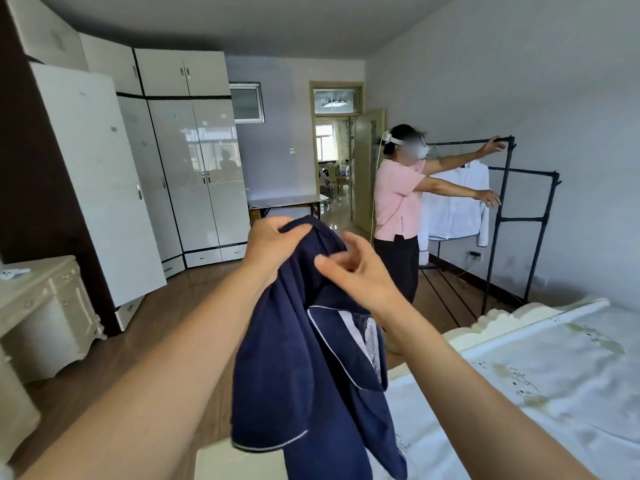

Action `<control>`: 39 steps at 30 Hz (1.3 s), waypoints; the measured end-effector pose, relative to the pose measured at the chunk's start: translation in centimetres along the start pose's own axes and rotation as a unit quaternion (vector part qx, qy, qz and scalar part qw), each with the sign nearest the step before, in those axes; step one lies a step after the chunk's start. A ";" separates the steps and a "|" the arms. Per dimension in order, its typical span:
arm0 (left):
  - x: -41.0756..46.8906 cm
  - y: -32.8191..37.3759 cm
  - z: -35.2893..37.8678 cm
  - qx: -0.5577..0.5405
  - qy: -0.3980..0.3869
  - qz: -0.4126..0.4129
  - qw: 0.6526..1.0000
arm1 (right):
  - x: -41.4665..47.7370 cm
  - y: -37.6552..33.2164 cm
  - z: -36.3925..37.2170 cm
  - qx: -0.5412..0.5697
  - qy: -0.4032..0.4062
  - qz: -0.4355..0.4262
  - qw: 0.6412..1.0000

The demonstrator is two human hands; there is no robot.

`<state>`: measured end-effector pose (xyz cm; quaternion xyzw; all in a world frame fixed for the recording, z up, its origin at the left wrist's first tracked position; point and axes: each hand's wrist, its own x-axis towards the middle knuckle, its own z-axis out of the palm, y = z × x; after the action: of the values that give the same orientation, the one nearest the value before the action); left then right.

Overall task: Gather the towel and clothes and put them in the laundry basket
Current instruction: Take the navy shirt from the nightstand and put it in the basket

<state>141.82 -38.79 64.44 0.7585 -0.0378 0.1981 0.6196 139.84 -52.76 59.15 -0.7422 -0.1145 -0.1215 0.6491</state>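
Head view: a bedroom with a brown wood floor (166, 313), pale walls and a grey ceiling. A bed (554, 382) with a white embroidered cover fills the lower right of the frame, and its cream carved footboard (502, 318) runs along its upper edge. A tall white glossy wardrobe (197, 168) lines the upper left, with one door (93, 181) swung out into the room. A cream dresser (45, 306) stands at the left edge.

At centre frame the left hand (273, 244) grips the top of a navy garment (294, 362), fingers bunched into the cloth. The garment hangs down in folds to the bottom edge, just left of the bed's near corner. The right hand (360, 271) is beside it with fingers spread, loosely bent and blurred, thumb against the fabric.

Right of centre a second person (398, 202) in a pink top stands with both arms stretched toward a black clothes rack (530, 220) that carries a white shirt (453, 202). The rack stands against the right wall, above the footboard in the frame.

Bare floor stretches from the dresser and the open door across to the bed. Beyond the hands, a folding table (284, 202) sits near an open doorway (334, 161) at upper centre.
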 end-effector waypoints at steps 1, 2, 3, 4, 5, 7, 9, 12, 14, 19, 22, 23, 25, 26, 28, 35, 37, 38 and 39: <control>0.3 0.1 0.2 0.002 0.008 0.002 1.000 | -0.4 1.4 0.1 -0.069 0.003 0.002 0.998; 0.6 0.3 0.5 0.002 0.016 0.006 1.000 | -0.9 2.7 0.3 -0.137 0.013 0.010 0.990; 0.9 0.5 0.8 0.004 0.020 0.011 1.000 | -1.2 4.1 0.7 -0.188 0.022 0.021 0.982; 1.1 0.6 0.9 0.011 0.019 0.018 1.000 | -1.2 5.3 1.2 -0.211 0.019 0.031 0.977; 1.1 0.9 1.1 0.023 0.014 0.029 0.999 | -1.1 6.3 1.7 -0.214 0.011 0.041 0.976; 1.2 1.1 1.2 0.039 0.002 0.052 0.998 | -0.5 7.8 2.4 -0.173 0.007 0.055 0.983; 1.4 0.9 0.8 0.033 0.000 0.063 0.997 | 0.1 7.5 2.2 -0.148 0.021 0.047 0.988; 1.9 0.1 -1.0 0.027 0.013 0.061 0.998 | 0.6 5.7 1.2 -0.179 0.050 0.006 0.982; 2.2 -0.7 -2.6 0.037 0.024 0.058 0.997 | 0.9 4.7 0.7 -0.115 0.037 -0.003 0.993; 1.2 -2.7 -4.9 0.198 0.000 0.076 0.977 | 1.9 1.9 1.3 0.144 -0.005 0.089 0.986; -1.4 -3.0 -5.2 0.139 -0.194 0.016 0.971 | 2.2 0.5 1.9 0.207 -0.032 0.143 0.967; -2.3 -3.1 -5.0 0.104 -0.240 -0.010 0.965 | 2.2 0.1 2.2 0.215 -0.038 0.149 0.964; -3.3 -3.3 -4.2 0.072 -0.230 -0.023 0.970 | 2.0 -0.3 2.6 0.213 -0.055 0.147 0.964; -3.4 -3.3 -3.8 0.063 -0.192 -0.012 0.979 | 1.9 -0.4 2.6 0.213 -0.060 0.142 0.965; -3.3 -2.9 -3.1 0.044 -0.125 0.027 0.991 | 1.5 -0.6 2.5 0.215 -0.075 0.120 0.966; -1.0 -1.9 -2.7 -0.008 -0.001 0.019 1.000 | -1.9 4.3 -0.3 0.080 -0.223 0.094 0.967; -0.7 -1.4 -2.5 -0.046 0.029 -0.014 0.998 | -2.7 6.2 -0.3 -0.005 -0.275 0.115 0.955; -0.6 -1.1 -2.5 -0.060 0.033 -0.025 0.997 | -3.0 7.1 -0.1 -0.030 -0.279 0.137 0.950; -0.5 -0.8 -2.6 -0.066 0.031 -0.028 0.997 | -3.2 7.9 0.2 -0.044 -0.263 0.156 0.951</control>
<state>140.94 -36.26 63.93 0.7105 -0.0108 0.2009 0.6743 139.45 -53.63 50.69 -0.7843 -0.1584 0.1760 0.5734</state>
